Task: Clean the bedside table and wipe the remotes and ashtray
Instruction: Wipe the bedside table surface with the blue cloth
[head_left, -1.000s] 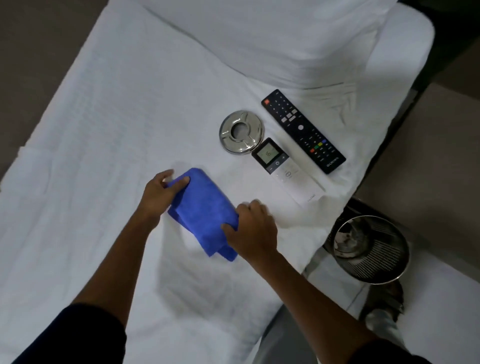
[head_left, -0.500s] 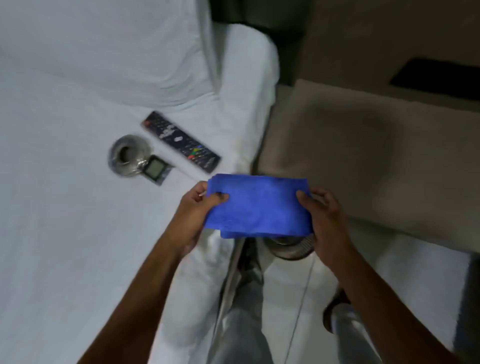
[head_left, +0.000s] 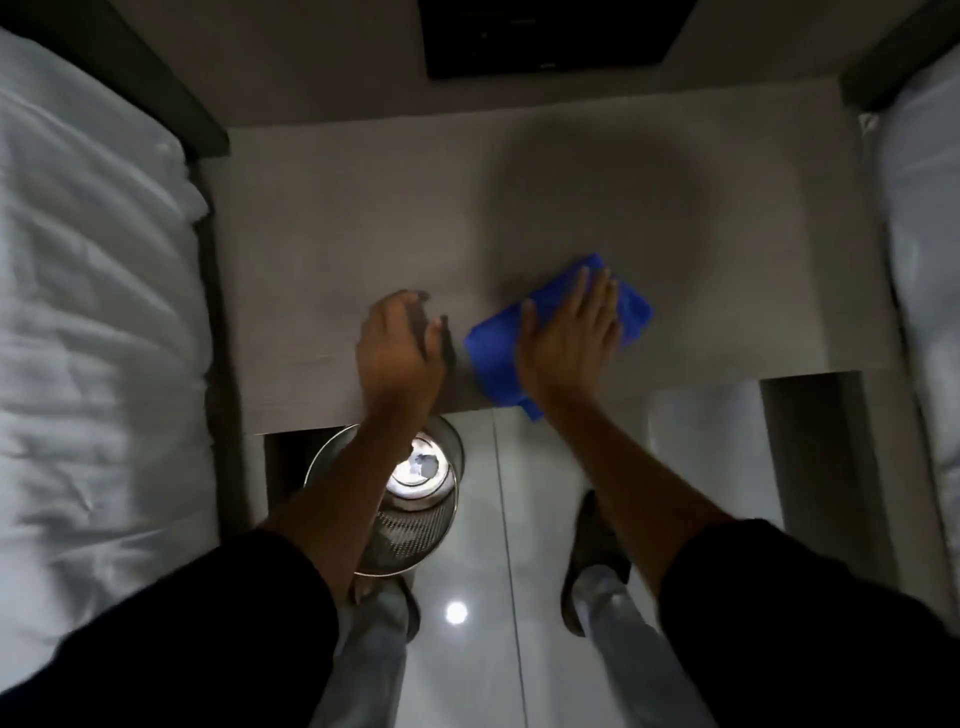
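Note:
The grey bedside table (head_left: 337, 218) fills the middle of the head view, between two beds. A folded blue cloth (head_left: 493, 348) lies on its front part, one corner hanging over the front edge. My right hand (head_left: 569, 332) presses flat on the cloth, fingers spread. My left hand (head_left: 397, 345) hovers just left of the cloth near the table's front edge, fingers loosely curled and holding nothing. The remotes and the ashtray are out of view.
A white bed (head_left: 93, 322) lies along the left, another bed (head_left: 924, 249) along the right. A metal mesh bin (head_left: 415, 499) stands on the glossy floor under the table's front edge. A dark panel (head_left: 545, 36) is on the wall behind. My feet stand on the floor below.
I turned from the bed to the bedside table. The cloth, lifted in both hands, now lies on the tabletop under my right hand. My left hand has let go of it.

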